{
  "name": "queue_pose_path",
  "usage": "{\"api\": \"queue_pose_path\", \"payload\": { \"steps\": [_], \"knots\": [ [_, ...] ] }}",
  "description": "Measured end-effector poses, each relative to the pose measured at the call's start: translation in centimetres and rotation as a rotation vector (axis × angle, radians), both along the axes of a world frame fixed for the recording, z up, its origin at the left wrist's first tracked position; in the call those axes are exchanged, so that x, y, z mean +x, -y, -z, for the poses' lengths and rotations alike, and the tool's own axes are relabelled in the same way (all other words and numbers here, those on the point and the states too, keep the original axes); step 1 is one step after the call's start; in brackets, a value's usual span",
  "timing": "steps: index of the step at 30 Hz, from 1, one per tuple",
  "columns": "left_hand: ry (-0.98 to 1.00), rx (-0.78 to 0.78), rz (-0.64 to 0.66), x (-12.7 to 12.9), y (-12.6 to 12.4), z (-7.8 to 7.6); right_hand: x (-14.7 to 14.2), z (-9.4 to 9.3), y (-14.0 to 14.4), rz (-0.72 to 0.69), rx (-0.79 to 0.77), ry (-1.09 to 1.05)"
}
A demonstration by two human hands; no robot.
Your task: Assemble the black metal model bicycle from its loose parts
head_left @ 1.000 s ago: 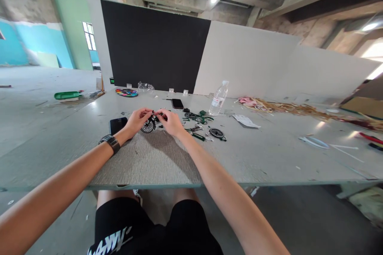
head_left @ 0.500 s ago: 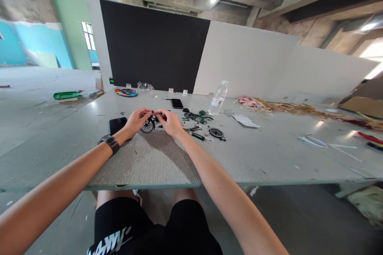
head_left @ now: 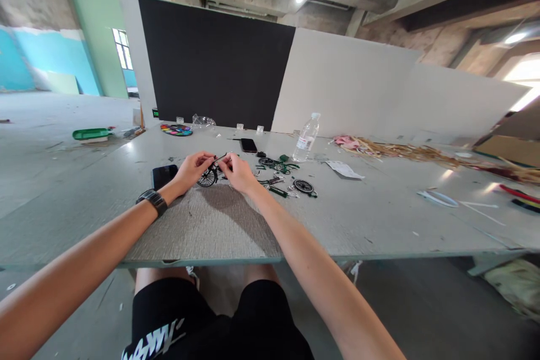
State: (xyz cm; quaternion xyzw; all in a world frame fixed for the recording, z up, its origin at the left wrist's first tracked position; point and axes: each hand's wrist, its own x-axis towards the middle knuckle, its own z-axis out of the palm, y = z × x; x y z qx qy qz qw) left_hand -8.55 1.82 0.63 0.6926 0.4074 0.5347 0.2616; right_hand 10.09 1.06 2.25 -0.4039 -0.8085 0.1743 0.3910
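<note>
Upright on the table between my hands is a small black model bicycle, its spoked wheel [head_left: 206,177] showing below my left fingers. My left hand [head_left: 193,170] is closed in a pinch at the bicycle's upper part. From the other side my right hand [head_left: 239,173] pinches at the same spot, covering much of the frame. A thin dark rod [head_left: 220,157] sticks up at a slant between the fingertips; whether it is fixed to the bicycle I cannot tell. Right of my hands lie green bicycle parts [head_left: 278,165] and a loose spoked wheel [head_left: 303,186].
A dark phone [head_left: 163,176] lies beside my left wrist, another phone [head_left: 248,145] farther back. A water bottle [head_left: 306,138] stands behind the parts, near a paper sheet [head_left: 343,170]. A colourful palette [head_left: 176,130] sits at the back left. Boards [head_left: 219,62] rise behind the table.
The thin dark rod now shows tilted up between my fingertips. My fingers have shifted slightly; the bicycle stays in about the same place.
</note>
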Motion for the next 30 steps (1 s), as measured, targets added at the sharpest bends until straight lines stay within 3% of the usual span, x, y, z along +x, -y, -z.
{"api": "queue_pose_path", "payload": {
  "steps": [12,18,24,30],
  "knots": [
    [-0.031,0.016,0.036,-0.1,-0.1,0.1,0.1,0.0,0.0,0.048,0.004,0.057],
    [-0.018,0.014,-0.004,0.0,-0.1,0.1,-0.4,0.3,0.6,0.021,0.028,0.008],
    [-0.049,0.008,0.042,0.0,0.0,0.0,0.0,-0.2,1.0,0.105,-0.006,0.109],
    [-0.041,0.004,0.037,0.0,0.1,-0.1,-0.2,0.4,0.7,0.067,0.012,0.076]
  ]
}}
